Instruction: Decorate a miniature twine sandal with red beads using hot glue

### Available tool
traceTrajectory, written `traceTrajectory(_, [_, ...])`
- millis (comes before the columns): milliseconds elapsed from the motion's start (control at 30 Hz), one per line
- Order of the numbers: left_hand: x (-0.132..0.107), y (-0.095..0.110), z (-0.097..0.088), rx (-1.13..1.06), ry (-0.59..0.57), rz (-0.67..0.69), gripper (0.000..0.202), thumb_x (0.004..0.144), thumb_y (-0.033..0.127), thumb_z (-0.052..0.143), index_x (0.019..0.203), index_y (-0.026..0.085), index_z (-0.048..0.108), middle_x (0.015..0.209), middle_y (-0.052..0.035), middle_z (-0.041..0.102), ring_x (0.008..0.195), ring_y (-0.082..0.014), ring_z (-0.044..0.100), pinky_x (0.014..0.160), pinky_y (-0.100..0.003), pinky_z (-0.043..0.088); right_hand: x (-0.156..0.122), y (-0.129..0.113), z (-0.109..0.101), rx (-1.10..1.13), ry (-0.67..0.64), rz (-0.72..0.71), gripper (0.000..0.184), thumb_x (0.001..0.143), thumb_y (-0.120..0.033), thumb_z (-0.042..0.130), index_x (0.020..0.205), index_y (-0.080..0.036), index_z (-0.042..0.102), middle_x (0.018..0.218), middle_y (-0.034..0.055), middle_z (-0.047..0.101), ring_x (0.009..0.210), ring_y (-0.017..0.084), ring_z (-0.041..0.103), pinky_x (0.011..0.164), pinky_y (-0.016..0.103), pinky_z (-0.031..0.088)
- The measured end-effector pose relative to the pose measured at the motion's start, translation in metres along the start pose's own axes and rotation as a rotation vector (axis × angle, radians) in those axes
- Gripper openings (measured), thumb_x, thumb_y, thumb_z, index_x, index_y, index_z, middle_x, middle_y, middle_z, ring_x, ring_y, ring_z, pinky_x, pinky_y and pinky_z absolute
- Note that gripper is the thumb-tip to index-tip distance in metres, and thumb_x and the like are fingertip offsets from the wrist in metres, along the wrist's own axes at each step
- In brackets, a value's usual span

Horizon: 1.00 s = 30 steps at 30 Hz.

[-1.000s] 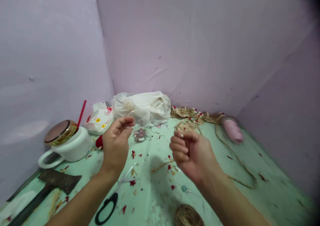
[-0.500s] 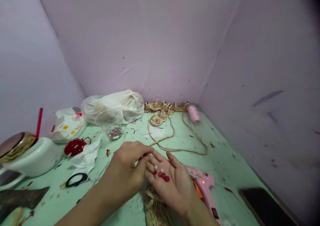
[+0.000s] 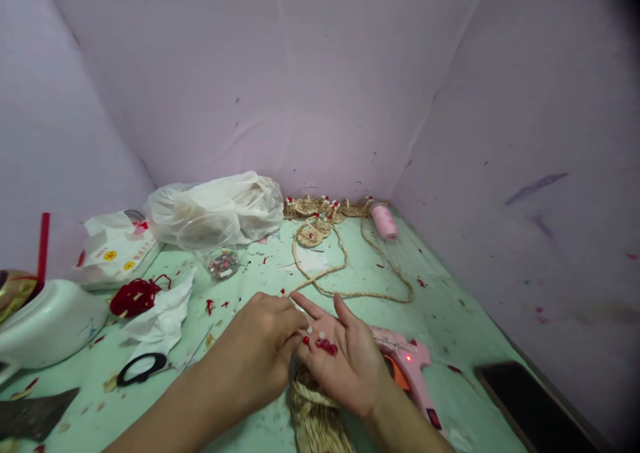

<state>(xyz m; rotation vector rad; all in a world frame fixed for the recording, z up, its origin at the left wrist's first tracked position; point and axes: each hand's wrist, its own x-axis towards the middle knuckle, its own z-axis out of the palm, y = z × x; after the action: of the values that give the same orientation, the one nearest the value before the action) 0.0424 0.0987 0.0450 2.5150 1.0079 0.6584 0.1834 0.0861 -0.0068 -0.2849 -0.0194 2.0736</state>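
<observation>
My right hand [image 3: 345, 366] lies palm up with its fingers stretched out and apart. Several red beads [image 3: 326, 346] and a couple of white beads [image 3: 321, 336] rest loose on that palm. Bent over its fingers, my left hand [image 3: 265, 343] has thumb and fingertips pressed together beside the beads. What those fingertips hold, if anything, is hidden. Below both hands lies a braided straw piece [image 3: 320, 416], partly covered by my right hand. A pink glue gun [image 3: 407, 359] with a lit red light sits just right of my right hand.
Scissors [image 3: 143, 369], crumpled tissue [image 3: 163, 323], red yarn [image 3: 134, 297] and a white mug [image 3: 55, 326] are on the left. A bead container [image 3: 223, 264], plastic bag [image 3: 220, 209], straw rope [image 3: 370, 296] and pink thread spool [image 3: 384, 222] lie behind. A phone [image 3: 533, 406] lies at right.
My left fingertips have moved in closer over the fingers of my right hand. The view has shifted a little, so things at left appear further left. The beads stay on the palm.
</observation>
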Motion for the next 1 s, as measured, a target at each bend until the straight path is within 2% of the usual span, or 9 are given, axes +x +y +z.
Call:
traceTrajectory(100, [0.004, -0.003, -0.006, -0.028, -0.029, -0.009, 0.022, 0.076, 0.008, 0.046, 0.075, 0.020, 0.065, 0.068, -0.0016, 0.063, 0.068, -0.0139, 0.057, 0.065, -0.025, 0.043, -0.001, 0.001, 0.002, -0.025, 0.019, -0.007, 0.052, 0.091, -0.045, 0.021, 0.115, -0.003, 0.041, 0.089, 0.0146, 0.062, 0.077, 0.018, 0.061, 0.077, 0.029, 0.043])
traceTrajectory(200, [0.004, -0.003, -0.006, -0.049, -0.068, -0.002, 0.022, 0.076, 0.008, 0.047, 0.074, 0.020, 0.066, 0.067, -0.0016, 0.062, 0.068, -0.0145, 0.057, 0.068, -0.027, 0.043, -0.001, 0.002, 0.003, 0.001, -0.009, -0.003, 0.051, 0.091, -0.046, 0.022, 0.114, -0.005, 0.042, 0.092, 0.0147, 0.061, 0.075, 0.017, 0.060, 0.072, 0.027, 0.044])
traceTrajectory(333, [0.001, 0.001, 0.006, -0.017, -0.095, -0.010, 0.020, 0.075, 0.008, 0.048, 0.074, 0.020, 0.064, 0.072, -0.0036, 0.061, 0.074, -0.0180, 0.055, 0.074, -0.035, 0.041, -0.003, 0.003, 0.004, 0.034, -0.028, -0.002, 0.051, 0.091, -0.045, 0.021, 0.112, -0.005, 0.044, 0.088, 0.0136, 0.062, 0.073, 0.016, 0.060, 0.062, 0.026, 0.044])
traceTrajectory(467, [-0.002, 0.007, 0.017, 0.043, -0.089, 0.010, 0.022, 0.075, 0.007, 0.045, 0.075, 0.017, 0.064, 0.073, -0.0061, 0.060, 0.074, -0.0199, 0.053, 0.073, -0.039, 0.041, -0.004, 0.003, 0.006, 0.038, -0.017, 0.020, 0.053, 0.091, -0.046, 0.018, 0.107, -0.005, 0.048, 0.081, 0.0111, 0.063, 0.069, 0.016, 0.059, 0.064, 0.026, 0.044])
traceTrajectory(600, [-0.005, 0.010, 0.021, 0.072, -0.054, 0.037, 0.022, 0.073, 0.005, 0.043, 0.074, 0.015, 0.063, 0.073, -0.0082, 0.059, 0.076, -0.0215, 0.052, 0.073, -0.041, 0.042, -0.005, 0.004, 0.010, 0.041, -0.015, 0.025, 0.053, 0.091, -0.045, 0.016, 0.106, -0.005, 0.049, 0.081, 0.0104, 0.064, 0.066, 0.015, 0.059, 0.063, 0.026, 0.044])
traceTrajectory(767, [-0.008, 0.011, 0.022, 0.071, -0.036, 0.064, 0.023, 0.071, 0.005, 0.045, 0.078, 0.017, 0.063, 0.078, -0.0077, 0.060, 0.079, -0.0213, 0.051, 0.076, -0.041, 0.041, -0.008, 0.007, 0.010, 0.030, -0.039, 0.020, 0.051, 0.091, -0.045, 0.018, 0.104, -0.007, 0.050, 0.086, 0.0114, 0.064, 0.062, 0.015, 0.057, 0.066, 0.031, 0.044])
traceTrajectory(900, [-0.011, 0.010, 0.022, 0.146, -0.086, 0.122, 0.026, 0.065, 0.002, 0.046, 0.081, 0.016, 0.061, 0.082, -0.0079, 0.060, 0.081, -0.0221, 0.050, 0.078, -0.042, 0.041, -0.007, 0.008, 0.007, 0.001, -0.052, 0.032, 0.053, 0.090, -0.047, 0.018, 0.101, -0.008, 0.053, 0.076, 0.0085, 0.064, 0.062, 0.017, 0.057, 0.068, 0.034, 0.044])
traceTrajectory(1000, [-0.009, 0.009, 0.022, 0.164, -0.098, 0.133, 0.027, 0.065, 0.001, 0.045, 0.082, 0.016, 0.060, 0.081, -0.0072, 0.059, 0.080, -0.0211, 0.050, 0.075, -0.039, 0.042, -0.006, 0.007, 0.006, -0.003, -0.032, 0.031, 0.053, 0.091, -0.046, 0.019, 0.101, -0.007, 0.054, 0.070, 0.0064, 0.062, 0.061, 0.015, 0.056, 0.066, 0.030, 0.045])
